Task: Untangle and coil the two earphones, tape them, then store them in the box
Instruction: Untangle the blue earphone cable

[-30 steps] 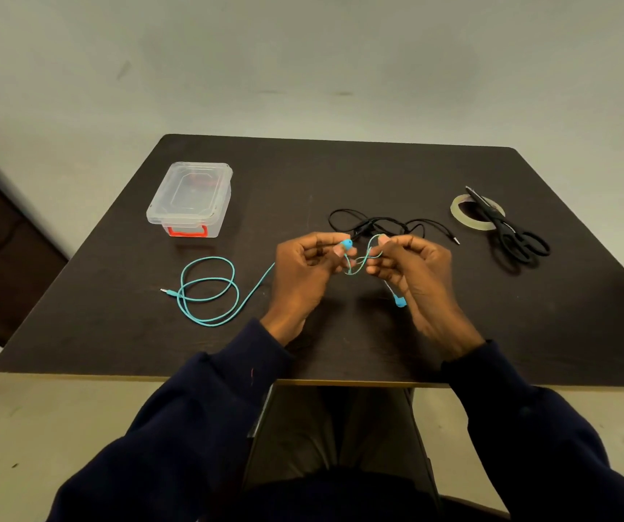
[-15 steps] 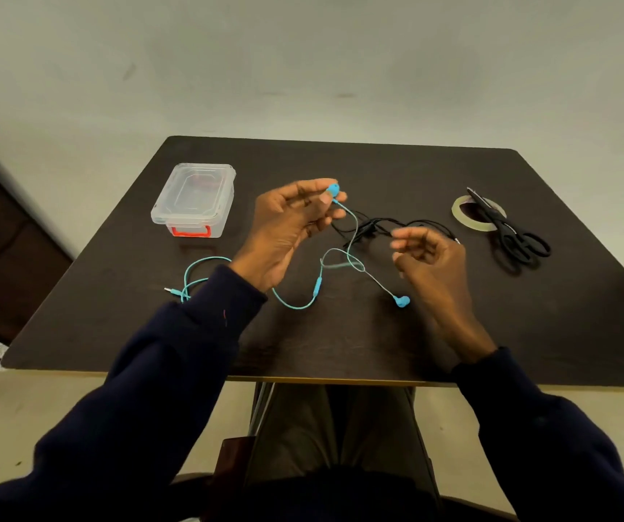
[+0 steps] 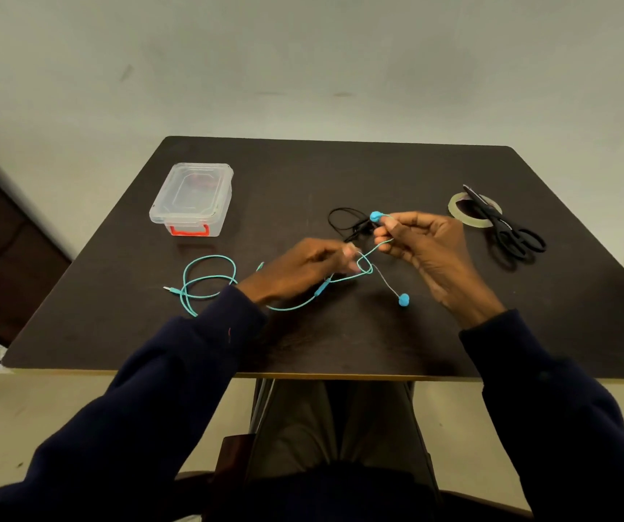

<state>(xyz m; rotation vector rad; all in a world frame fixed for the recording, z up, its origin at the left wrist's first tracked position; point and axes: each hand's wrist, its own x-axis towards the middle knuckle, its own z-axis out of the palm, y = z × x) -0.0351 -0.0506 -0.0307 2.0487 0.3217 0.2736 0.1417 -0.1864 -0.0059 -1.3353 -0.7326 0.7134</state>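
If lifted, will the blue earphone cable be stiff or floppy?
Probably floppy: the blue earphone cable lies in loose loops on the table and droops from the right hand. Likely light: a pinch alone holds it. The crossed loop by the left hand may tighten.

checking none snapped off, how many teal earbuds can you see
2. The held earbud is pinched by the right hand; the loose earbud lies on the table nearer the person. The left hand holds the teal cable.
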